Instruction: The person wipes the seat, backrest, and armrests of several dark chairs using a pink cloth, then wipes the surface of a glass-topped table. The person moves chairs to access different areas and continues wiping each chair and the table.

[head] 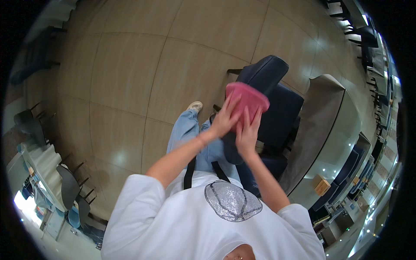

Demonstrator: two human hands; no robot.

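Note:
Both my hands are on a pink cloth (244, 94), which lies over the top of a dark blue upholstered chair back (265, 73). My left hand (224, 118) rests on the cloth's left part, fingers spread and slightly blurred. Beside it, my right hand (248, 131) lies on the lower right part of the cloth, fingers extended. The palms and whatever is under them are hidden. Just right of the cloth is the chair's dark seat (279, 113).
To the right stands a table with a grey-brown cloth (312, 130) and a glossy top (338, 133) bearing a small wooden box (321, 186). Another dark chair (271, 167) is near my right forearm. Grey chairs (69, 187) and a white-draped table (45, 172) stand at the left.

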